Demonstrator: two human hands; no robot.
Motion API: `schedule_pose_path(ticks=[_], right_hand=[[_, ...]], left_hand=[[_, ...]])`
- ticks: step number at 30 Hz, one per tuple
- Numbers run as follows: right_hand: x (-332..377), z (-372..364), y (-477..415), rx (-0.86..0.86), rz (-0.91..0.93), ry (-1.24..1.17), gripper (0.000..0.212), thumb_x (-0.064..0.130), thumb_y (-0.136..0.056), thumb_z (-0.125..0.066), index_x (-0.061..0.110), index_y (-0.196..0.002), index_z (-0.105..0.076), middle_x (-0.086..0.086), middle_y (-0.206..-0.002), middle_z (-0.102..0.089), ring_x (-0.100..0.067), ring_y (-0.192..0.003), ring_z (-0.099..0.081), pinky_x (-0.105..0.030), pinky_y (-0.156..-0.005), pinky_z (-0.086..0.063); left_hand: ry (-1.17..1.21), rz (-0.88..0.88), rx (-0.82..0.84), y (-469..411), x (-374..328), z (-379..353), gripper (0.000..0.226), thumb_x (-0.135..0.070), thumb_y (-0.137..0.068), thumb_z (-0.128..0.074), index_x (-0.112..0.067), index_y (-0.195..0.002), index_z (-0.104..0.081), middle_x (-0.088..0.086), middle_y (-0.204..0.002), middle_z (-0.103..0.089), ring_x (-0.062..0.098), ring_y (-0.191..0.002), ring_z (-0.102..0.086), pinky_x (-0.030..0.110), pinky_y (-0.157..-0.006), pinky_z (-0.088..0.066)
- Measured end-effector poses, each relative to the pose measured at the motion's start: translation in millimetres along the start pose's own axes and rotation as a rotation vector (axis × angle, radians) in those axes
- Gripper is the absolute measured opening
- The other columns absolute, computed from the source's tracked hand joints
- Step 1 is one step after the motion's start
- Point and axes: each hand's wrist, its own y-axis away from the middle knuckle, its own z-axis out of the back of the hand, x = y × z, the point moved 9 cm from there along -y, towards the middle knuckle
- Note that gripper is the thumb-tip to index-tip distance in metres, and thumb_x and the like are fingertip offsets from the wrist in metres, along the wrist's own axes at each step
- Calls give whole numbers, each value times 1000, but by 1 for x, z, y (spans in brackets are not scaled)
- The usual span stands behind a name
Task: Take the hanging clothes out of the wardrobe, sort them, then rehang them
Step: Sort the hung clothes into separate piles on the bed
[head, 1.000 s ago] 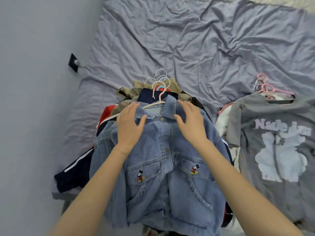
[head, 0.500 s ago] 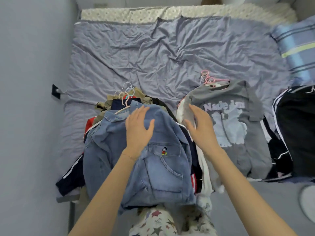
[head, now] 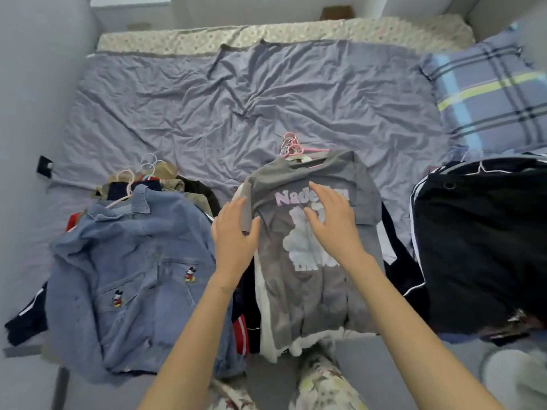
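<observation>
Three heaps of clothes on hangers lie along the bed's near edge. A blue denim jacket (head: 133, 261) tops the left heap. A grey printed T-shirt (head: 313, 285) on pink hangers (head: 293, 147) tops the middle heap. Black garments with white stripes (head: 479, 232) form the right heap. My left hand (head: 233, 238) is at the T-shirt's left sleeve, fingers straight, thumb spread. My right hand (head: 331, 220) lies flat over the shirt's print with fingers spread.
The bed is covered by a wrinkled grey-purple sheet (head: 236, 99). A plaid pillow (head: 488, 93) sits at the far right. A wall (head: 29, 113) with a black socket (head: 44, 165) runs along the left. White hangers (head: 148, 164) stick out of the left heap.
Both hands left the denim jacket and moved right onto the grey T-shirt. The view swung right and up, bringing the pillow and the black heap into sight.
</observation>
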Motion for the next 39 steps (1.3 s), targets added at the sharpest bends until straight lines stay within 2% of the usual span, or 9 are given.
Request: schedule_pose_path(ticks=[2, 6, 11, 17, 21, 27, 30, 34, 39], right_hand=[[-25, 18, -11, 29, 7, 32, 51, 22, -97, -56, 18, -146, -41, -1, -147, -45, -21, -138, -34, -39, -114, -26], [-70, 34, -36, 78, 5, 87, 52, 24, -98, -55, 19, -147, -40, 0, -148, -44, -20, -138, -33, -39, -114, -26], [-113, 17, -77, 132, -22, 115, 53, 26, -98, -55, 21, -148, -38, -1, -150, -42, -21, -139, -33, -41, -115, -26], [-154, -34, -127, 168, -42, 129, 53, 28, -99, -53, 22, -149, -36, 1, -152, -38, -19, -142, -28, -43, -117, -23], [-188, -78, -174, 172, -5, 211, 54, 30, -99, -52, 20, -150, -35, -2, -154, -36, -21, -143, -26, -36, -117, -19], [-237, -125, -244, 138, 22, 250, 55, 36, -100, -50, 21, -150, -34, -2, -155, -35, -21, -145, -24, -39, -119, -18], [-255, -139, -277, 117, 46, 254, 54, 35, -99, -51, 20, -149, -36, -2, -151, -39, -22, -142, -29, -39, -119, -19], [-271, -152, -309, 125, 61, 213, 58, 39, -97, -53, 22, -149, -35, 0, -154, -36, -20, -145, -25, -44, -120, -17], [-285, -166, -330, 134, 71, 231, 59, 43, -98, -48, 26, -152, -29, -2, -160, -25, -22, -149, -14, -41, -122, -9]], left_hand=[[1, 17, -23, -4, -14, -23, 45, -23, -94, -61, -13, -137, -51, 3, -141, -52, 24, -133, -45, 41, -114, -30], [-9, 49, -28, -21, -26, -59, 48, -26, -95, -61, -13, -139, -49, 4, -143, -50, 23, -136, -42, 49, -114, -31], [-64, 56, -9, -59, -14, -95, 48, -25, -95, -61, -11, -139, -50, 5, -142, -52, 24, -135, -44, 49, -111, -33], [-110, 33, 24, -115, 24, -142, 46, -22, -94, -62, -10, -137, -51, 6, -138, -55, 24, -133, -46, 45, -112, -33], [-158, 33, 62, -157, 70, -192, 45, -24, -95, -60, -12, -137, -51, 4, -138, -55, 23, -133, -45, 47, -113, -31], [-324, 38, 136, -221, 134, -264, 49, -30, -100, -48, -16, -147, -40, 4, -152, -41, 23, -144, -30, 46, -118, -19], [-359, 79, 147, -252, 158, -285, 47, -30, -103, -39, -17, -149, -36, 6, -153, -39, 25, -144, -29, 49, -118, -17], [-322, 87, 81, -282, 173, -288, 33, -22, -103, -39, -9, -128, -56, 15, -127, -60, 35, -119, -51, 48, -106, -32], [-218, 30, -56, -283, 174, -282, 20, -26, -98, -54, -9, -101, -65, 11, -97, -64, 31, -97, -51, 40, -91, -37]])
